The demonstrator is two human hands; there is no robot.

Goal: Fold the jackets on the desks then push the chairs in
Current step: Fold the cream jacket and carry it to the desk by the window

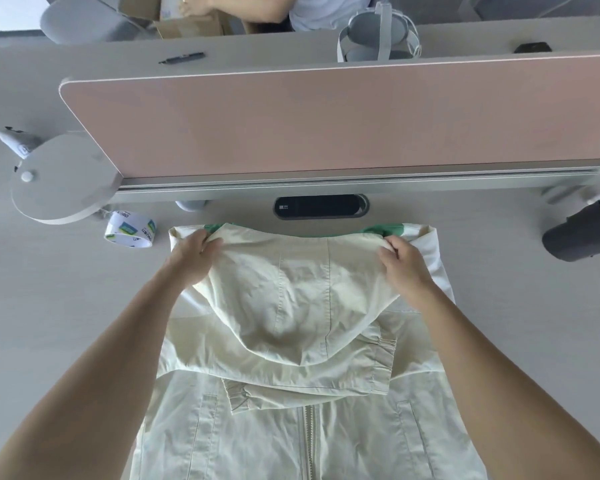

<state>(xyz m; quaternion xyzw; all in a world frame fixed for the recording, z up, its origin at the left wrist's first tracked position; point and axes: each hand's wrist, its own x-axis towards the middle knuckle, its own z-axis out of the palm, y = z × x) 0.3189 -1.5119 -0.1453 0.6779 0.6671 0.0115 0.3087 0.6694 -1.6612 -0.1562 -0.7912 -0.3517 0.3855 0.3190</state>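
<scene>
A cream jacket point(302, 403) with a front zipper and a green lining lies flat on the pale desk point(49, 323), its sleeves folded across the chest. The hood point(298, 292) is laid down over the sleeves. My left hand point(194, 252) grips the hood's left corner at the collar. My right hand point(404, 259) grips its right corner. Both hands are near the desk's far edge. No chair is in view.
A pink divider panel point(326, 123) runs across the back, with a black cable port point(321, 206) below it. A roll of printed tape point(130, 229) and a round lamp base point(63, 178) sit at left. A dark object point(582, 233) lies at right. A person sits beyond the divider.
</scene>
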